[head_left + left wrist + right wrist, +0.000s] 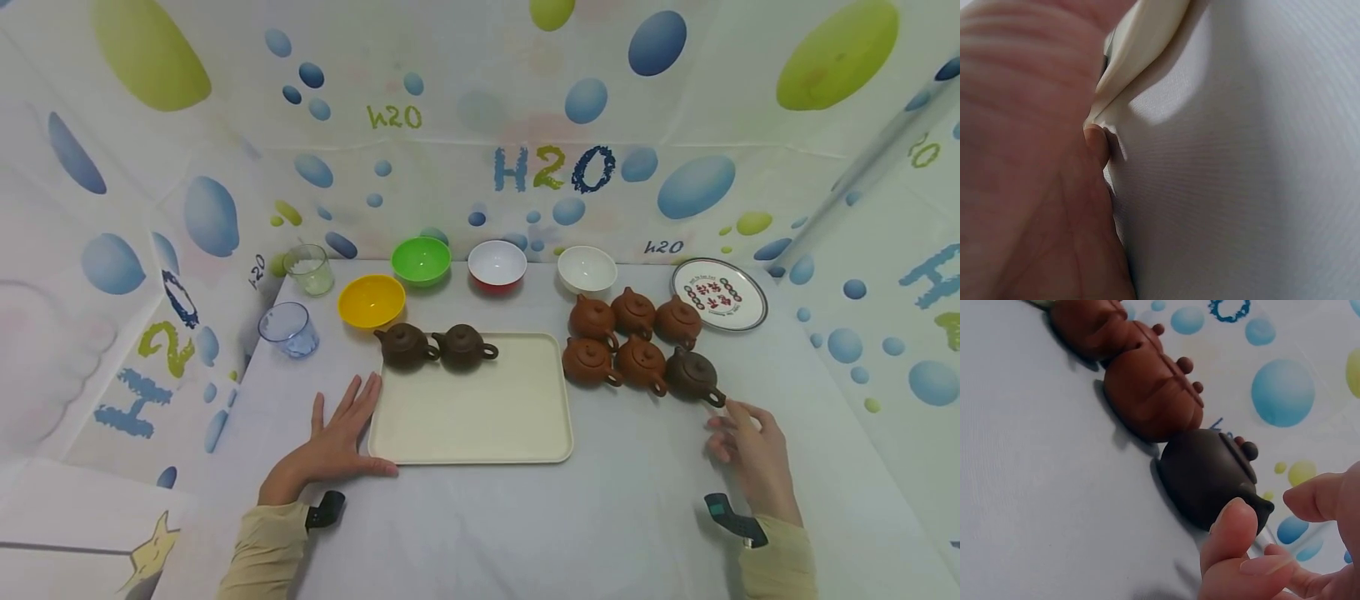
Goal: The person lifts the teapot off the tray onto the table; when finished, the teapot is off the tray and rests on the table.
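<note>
On the white table, the tray (pixel 480 417) holds two teapots (pixel 435 347); both hands' fingers open.

A dark brown teapot (pixel 1207 472) is seen lying on the white cloth (pixel 1041 487), with two reddish-brown teapots (pixel 1147 394) lined up behind it, the nearer one apparently touching it. The right hand (pixel 1272 550) is held just beside the dark teapot, fingers loosely curled; whether the thumb (pixel 1229 531) touches the handle cannot be told.
</note>
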`<state>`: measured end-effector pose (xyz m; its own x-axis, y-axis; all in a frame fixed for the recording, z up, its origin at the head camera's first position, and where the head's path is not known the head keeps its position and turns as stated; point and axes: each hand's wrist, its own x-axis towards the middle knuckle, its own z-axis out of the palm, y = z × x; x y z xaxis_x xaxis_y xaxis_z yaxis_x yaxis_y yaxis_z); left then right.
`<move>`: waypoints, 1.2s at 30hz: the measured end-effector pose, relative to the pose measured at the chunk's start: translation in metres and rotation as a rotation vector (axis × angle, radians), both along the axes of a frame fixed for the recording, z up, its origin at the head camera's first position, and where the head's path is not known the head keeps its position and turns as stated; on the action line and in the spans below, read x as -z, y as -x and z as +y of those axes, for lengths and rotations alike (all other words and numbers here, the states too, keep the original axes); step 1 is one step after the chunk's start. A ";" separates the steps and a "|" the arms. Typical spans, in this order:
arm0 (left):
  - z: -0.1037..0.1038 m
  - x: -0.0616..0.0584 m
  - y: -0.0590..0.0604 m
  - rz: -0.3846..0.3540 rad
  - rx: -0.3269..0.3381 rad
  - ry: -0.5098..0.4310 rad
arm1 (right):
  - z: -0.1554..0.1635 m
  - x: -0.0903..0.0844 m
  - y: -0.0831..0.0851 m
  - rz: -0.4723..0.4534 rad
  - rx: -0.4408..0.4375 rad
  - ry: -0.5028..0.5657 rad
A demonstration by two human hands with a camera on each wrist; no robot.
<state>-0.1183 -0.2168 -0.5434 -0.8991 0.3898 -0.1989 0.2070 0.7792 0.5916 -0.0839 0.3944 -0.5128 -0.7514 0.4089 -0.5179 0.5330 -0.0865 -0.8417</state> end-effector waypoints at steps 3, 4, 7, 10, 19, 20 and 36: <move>0.000 0.001 0.000 0.001 -0.003 0.016 | -0.001 -0.002 -0.004 0.001 0.002 -0.002; 0.000 0.002 0.000 0.005 -0.003 0.015 | -0.001 -0.003 -0.005 0.005 0.001 -0.006; -0.001 0.003 -0.001 0.022 0.000 -0.012 | -0.002 -0.003 -0.006 0.016 0.011 -0.009; -0.001 0.003 -0.002 0.020 0.002 -0.020 | -0.004 -0.003 -0.007 0.005 0.035 0.003; 0.000 0.002 -0.002 -0.003 0.001 -0.021 | -0.015 -0.008 -0.009 0.012 0.067 0.000; 0.000 0.001 -0.003 0.003 0.003 -0.024 | -0.018 -0.009 -0.009 0.017 0.055 -0.011; 0.001 -0.002 -0.001 -0.007 -0.004 -0.022 | -0.185 -0.027 0.061 0.310 -0.548 -0.030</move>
